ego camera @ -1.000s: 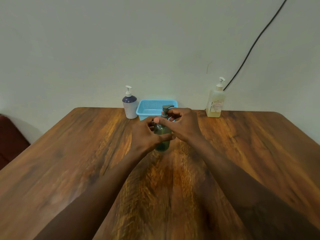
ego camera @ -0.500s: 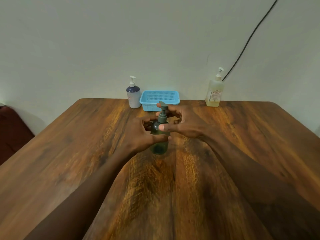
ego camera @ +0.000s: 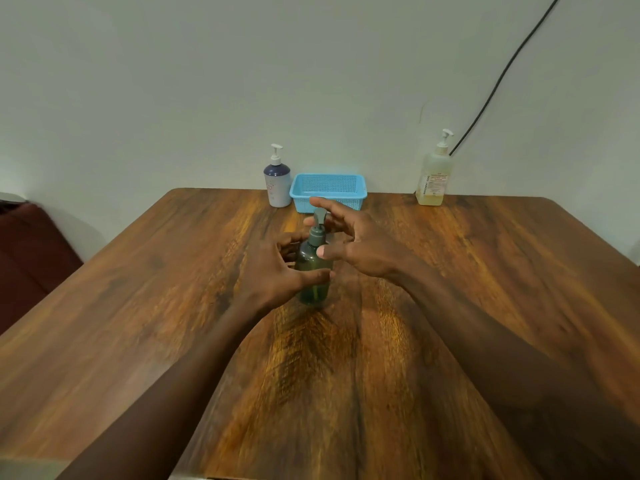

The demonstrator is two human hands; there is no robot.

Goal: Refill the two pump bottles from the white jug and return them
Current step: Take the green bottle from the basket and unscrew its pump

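Wood-grained table (ego camera: pixel 450 306) runs up to a pale wall (ego camera: pixel 173 81), and a blue basket (ego camera: pixel 346 197) sits at its far edge; everything below is placed from that basket. A white-and-purple pump bottle (ego camera: pixel 277 183) stands just beside the basket's left end. A yellowish pump bottle (ego camera: pixel 433 178) stands well apart to its right, under a black cable (ego camera: pixel 502 74). The green pump bottle (ego camera: pixel 313 292) stands in front of the basket, on the person's side of it, near the middle of the table.

The left hand (ego camera: pixel 273 271) is wrapped round the green bottle's body, thumb across the front. The right hand (ego camera: pixel 360 251) has its fingers spread and loosely arched about the pump head (ego camera: pixel 319 216), thumb close to the bottle's shoulder, not clamped on anything that I can make out (contact at the fingertips is too blurred to settle).

My reading is that the step in hand is opening the first bottle by taking off its pump top. The next move would call for the right fingers to close on the collar and twist while the left hand keeps the body from turning, then a straight upward lift. No white jug is in view.

The green bottle stands upright, long axis vertical. Its spout seems to point away, toward the basket.
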